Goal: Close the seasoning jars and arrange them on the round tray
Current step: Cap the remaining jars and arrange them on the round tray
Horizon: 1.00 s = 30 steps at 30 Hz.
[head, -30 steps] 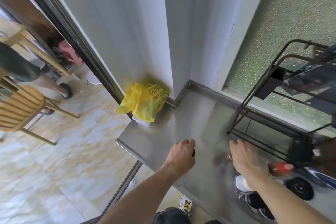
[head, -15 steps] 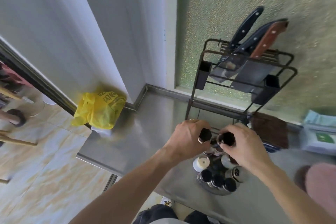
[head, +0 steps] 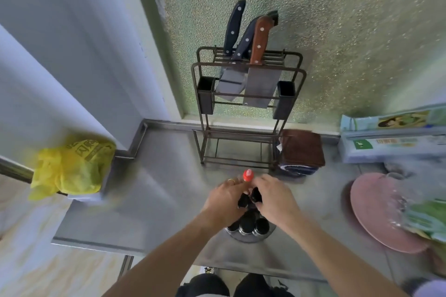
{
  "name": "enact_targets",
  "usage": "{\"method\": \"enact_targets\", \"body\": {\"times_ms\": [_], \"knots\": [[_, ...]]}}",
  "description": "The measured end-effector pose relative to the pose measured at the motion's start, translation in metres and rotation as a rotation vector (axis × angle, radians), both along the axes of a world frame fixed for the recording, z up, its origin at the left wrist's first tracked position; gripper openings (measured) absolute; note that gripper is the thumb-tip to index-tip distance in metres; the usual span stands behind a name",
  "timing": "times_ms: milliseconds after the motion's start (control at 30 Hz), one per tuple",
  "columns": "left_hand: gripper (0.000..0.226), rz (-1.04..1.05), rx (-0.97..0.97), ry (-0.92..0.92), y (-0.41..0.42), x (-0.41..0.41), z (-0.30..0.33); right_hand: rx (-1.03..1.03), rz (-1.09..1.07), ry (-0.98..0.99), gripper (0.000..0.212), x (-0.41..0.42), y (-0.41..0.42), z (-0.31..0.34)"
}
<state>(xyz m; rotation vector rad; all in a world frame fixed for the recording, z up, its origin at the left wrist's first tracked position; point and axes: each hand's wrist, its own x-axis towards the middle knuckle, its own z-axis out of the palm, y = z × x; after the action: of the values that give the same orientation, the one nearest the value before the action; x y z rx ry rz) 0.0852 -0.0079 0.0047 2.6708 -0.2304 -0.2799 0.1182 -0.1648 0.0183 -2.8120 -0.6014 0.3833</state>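
A round metal tray (head: 251, 238) sits near the front edge of the steel counter (head: 149, 190). Several black-lidded seasoning jars (head: 248, 224) stand packed on it. Both hands meet just above the tray. My left hand (head: 225, 199) grips a small black lid (head: 242, 201). My right hand (head: 275, 198) holds a black-topped jar (head: 256, 195) against it. A red-capped bottle (head: 248, 175) pokes up behind my fingers. The jars under my hands are hidden.
A dark wire knife rack (head: 246, 108) with three knives stands behind the tray. Folded brown cloths (head: 300, 149) lie to its right. A pink plate (head: 379, 212) and boxed wrap (head: 391, 137) are at the right. A yellow bag (head: 70, 166) sits at the counter's left end.
The view has swung right and down, centring the knife rack. Both hands came together over the tray and lowered closer to the jars; the red-capped bottle now shows behind them.
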Motion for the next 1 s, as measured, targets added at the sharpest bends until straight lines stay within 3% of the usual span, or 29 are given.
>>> {"method": "enact_targets", "body": {"times_ms": [200,367,467,600,700,800,900,1000], "knots": [[0.034,0.018,0.171,-0.012,-0.008,-0.006,-0.029,-0.156,0.09,-0.068,0.028,-0.007,0.003,-0.033],[0.032,0.023,0.223,0.012,-0.011,-0.009,-0.042,-0.168,0.122,-0.081,0.032,-0.014,-0.005,-0.048],[0.038,0.027,0.178,0.03,-0.01,-0.012,-0.045,-0.064,0.123,-0.039,0.035,-0.015,-0.015,-0.05],[0.03,0.192,0.01,-0.08,0.006,-0.022,-0.047,0.253,-0.133,-0.11,0.015,-0.019,-0.043,-0.046],[0.023,0.439,-0.064,-0.129,0.026,-0.031,-0.056,0.315,-0.379,-0.09,0.007,-0.019,-0.077,-0.064],[0.028,0.583,-0.063,0.058,0.039,-0.034,-0.076,0.205,-0.455,0.081,0.018,-0.019,-0.096,-0.092],[0.036,0.564,-0.067,0.299,0.043,-0.035,-0.1,0.151,-0.421,0.295,0.036,-0.014,-0.095,-0.11],[0.041,0.514,-0.128,0.415,0.042,-0.035,-0.121,0.161,-0.406,0.406,0.045,-0.006,-0.087,-0.117]]}}
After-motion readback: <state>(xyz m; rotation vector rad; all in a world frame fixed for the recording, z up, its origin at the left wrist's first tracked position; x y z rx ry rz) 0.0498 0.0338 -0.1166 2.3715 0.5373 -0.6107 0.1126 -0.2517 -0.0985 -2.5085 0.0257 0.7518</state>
